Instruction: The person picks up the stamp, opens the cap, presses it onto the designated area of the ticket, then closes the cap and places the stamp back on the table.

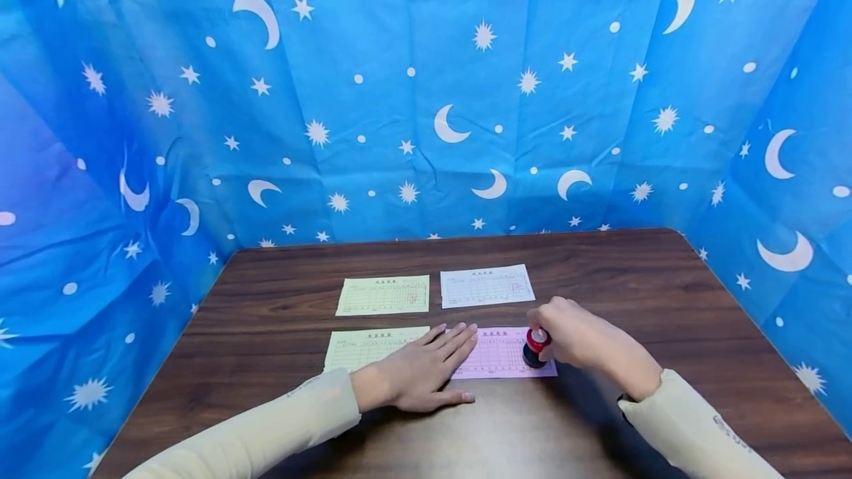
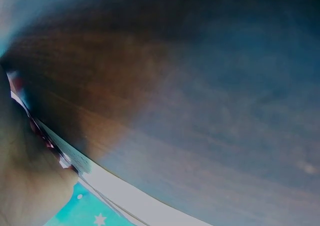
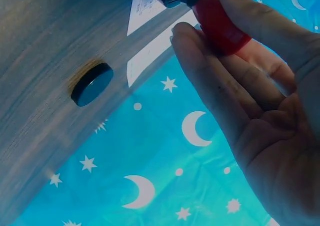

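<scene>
My right hand (image 1: 580, 335) grips a stamp (image 1: 532, 358) with a red handle and a black base, held upright over the right end of a pink printed slip (image 1: 494, 362). In the right wrist view the thumb and fingers close round the red handle (image 3: 219, 23). My left hand (image 1: 426, 372) lies flat with straight fingers across the left part of the pink slip and the right part of a pale green slip (image 1: 353, 350). The left wrist view shows mostly dark wood tabletop and a strip of paper near the palm.
Behind these lie another green slip (image 1: 382, 296) and a white slip (image 1: 486, 287), each with a reddish mark at its right side. A round black cap (image 3: 92, 84) sits on the wooden table (image 1: 279, 294). A blue curtain (image 1: 426, 94) with moons and stars surrounds the table.
</scene>
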`<state>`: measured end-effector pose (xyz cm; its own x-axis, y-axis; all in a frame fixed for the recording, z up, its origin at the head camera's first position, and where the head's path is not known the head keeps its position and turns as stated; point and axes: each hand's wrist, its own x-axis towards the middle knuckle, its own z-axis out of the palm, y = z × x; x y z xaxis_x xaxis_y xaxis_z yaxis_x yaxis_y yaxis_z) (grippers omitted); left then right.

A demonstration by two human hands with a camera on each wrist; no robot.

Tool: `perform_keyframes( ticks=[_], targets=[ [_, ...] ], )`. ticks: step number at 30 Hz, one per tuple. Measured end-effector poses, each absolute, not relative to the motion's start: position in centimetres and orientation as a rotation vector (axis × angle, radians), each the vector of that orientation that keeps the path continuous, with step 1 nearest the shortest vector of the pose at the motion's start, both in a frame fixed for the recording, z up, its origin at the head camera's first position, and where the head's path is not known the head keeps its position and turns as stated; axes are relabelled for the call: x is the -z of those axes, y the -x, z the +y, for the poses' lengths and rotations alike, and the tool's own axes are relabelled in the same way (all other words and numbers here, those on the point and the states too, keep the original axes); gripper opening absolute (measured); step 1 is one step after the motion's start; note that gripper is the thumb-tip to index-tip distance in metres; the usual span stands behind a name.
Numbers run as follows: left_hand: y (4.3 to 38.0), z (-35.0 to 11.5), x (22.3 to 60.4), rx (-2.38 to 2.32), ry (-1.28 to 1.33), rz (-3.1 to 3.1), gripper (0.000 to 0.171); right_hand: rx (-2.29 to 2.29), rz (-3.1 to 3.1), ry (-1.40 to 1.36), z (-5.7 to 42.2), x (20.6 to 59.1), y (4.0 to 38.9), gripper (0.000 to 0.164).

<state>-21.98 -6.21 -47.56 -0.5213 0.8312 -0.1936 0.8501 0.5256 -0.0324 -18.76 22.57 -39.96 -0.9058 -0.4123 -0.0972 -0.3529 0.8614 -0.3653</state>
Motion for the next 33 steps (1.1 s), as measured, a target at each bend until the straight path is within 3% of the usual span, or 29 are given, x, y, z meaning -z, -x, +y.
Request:
perform_keyframes(
  ticks=[7, 22, 33],
  targets=[
    [21.8, -6.6, 47.6, 0.174, -1.435, 2.599, 0.091, 0.562, 2.871, 0.688, 23.1, 40.4, 18.9, 0.025],
    [21.8, -6.2, 47.3, 0.172, -1.481, 2.610, 0.090, 0.748, 2.840, 0.841, 25.8, 40.8, 18.8, 0.034],
    [21.7, -6.1, 46.8, 0.193, -1.454, 2.589, 0.091, 1.028, 2.874, 0.662, 30.2, 39.7, 18.1, 0.034]
  ],
)
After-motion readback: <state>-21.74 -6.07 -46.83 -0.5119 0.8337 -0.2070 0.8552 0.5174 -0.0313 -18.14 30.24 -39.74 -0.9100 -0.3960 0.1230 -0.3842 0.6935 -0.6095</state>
